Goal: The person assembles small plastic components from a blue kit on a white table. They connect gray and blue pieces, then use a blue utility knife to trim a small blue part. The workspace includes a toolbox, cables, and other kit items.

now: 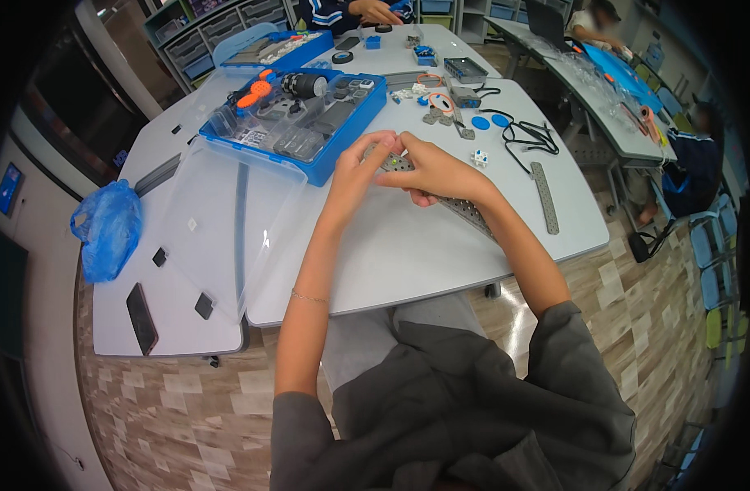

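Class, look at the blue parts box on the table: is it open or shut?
Open. The blue parts box shows its compartments, and its clear lid lies folded back flat on the table.

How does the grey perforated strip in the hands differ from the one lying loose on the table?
The held strip is gripped by the left hand and right hand, mostly hidden; the loose strip lies untouched, fully visible. The held strip looks wider, the loose one narrow. Both are grey with rows of holes.

Blue plastic parts case [342, 151] sitting open mid-counter, clear hinged lid [228, 221] flopped out toward the near-left. Second blue case [281, 49] further back. Crumpled blue plastic bag [106, 229] at the left counter edge. Dark phone [142, 317] lying screen-off, near-left corner. Small blue-lit screen [8, 188] on the far-left wall.
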